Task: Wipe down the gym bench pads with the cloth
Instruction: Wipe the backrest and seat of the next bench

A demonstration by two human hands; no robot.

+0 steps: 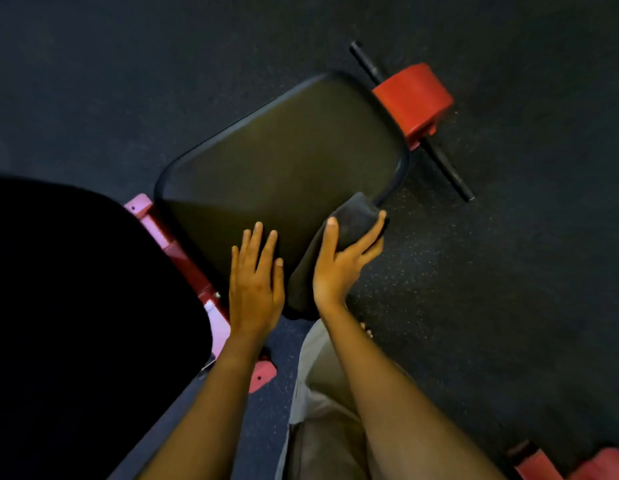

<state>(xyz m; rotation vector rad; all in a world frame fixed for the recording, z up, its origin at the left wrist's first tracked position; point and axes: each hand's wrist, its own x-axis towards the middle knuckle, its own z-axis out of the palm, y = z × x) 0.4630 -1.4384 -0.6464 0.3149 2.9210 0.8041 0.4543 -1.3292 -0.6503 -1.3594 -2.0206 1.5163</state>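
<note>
Left hand [256,285] touches pad [284,150], right hand [339,265] grips cloth [356,216] above speckled floor [509,271].

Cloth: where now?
Head view, right of centre: the cloth is gripped by the right hand at the lower-right edge of the bench pad, beside the left hand.

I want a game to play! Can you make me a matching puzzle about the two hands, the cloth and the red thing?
Things:
1 cloth
2 red roller
3 left hand
4 right hand

Places or states:
A lies flat on the bench pad
B sits on a black bar past the bench pad
C fingers curl round the cloth
D dark, against the bench pad's edge

Pairs: 1-D, 2-B, 3-A, 4-C
</note>
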